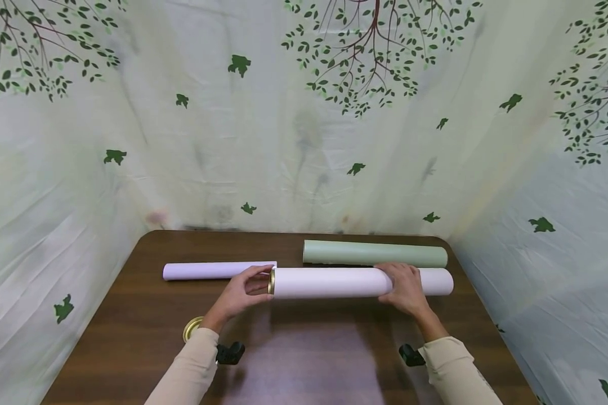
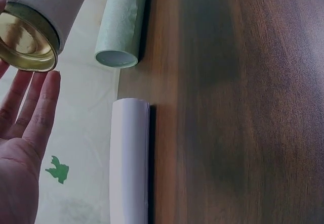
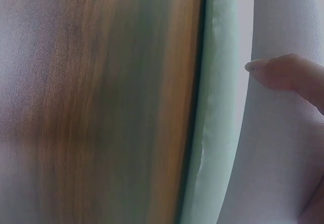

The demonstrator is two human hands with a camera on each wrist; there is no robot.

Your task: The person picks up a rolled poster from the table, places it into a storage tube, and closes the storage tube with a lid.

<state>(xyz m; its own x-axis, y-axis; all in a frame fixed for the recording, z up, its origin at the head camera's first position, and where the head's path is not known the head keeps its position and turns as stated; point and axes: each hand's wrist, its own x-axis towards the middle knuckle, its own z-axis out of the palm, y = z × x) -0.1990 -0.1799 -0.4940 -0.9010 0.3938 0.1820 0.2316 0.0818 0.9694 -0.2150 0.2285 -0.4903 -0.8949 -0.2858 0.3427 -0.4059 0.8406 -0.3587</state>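
Gold nearest: saw a lid [image 1: 190,328] beside the left sleeve [image 1: 186,365]. Next, held a white tube [image 1: 329,283] over the wooden counter [image 1: 132,320], pinched its gold-rimmed end with the left hand [image 1: 236,296] and clamped the right hand [image 1: 405,289] round its other half. Beyond, saw a slim white roll [image 1: 208,271] and, farther, a green tube [image 1: 375,253].
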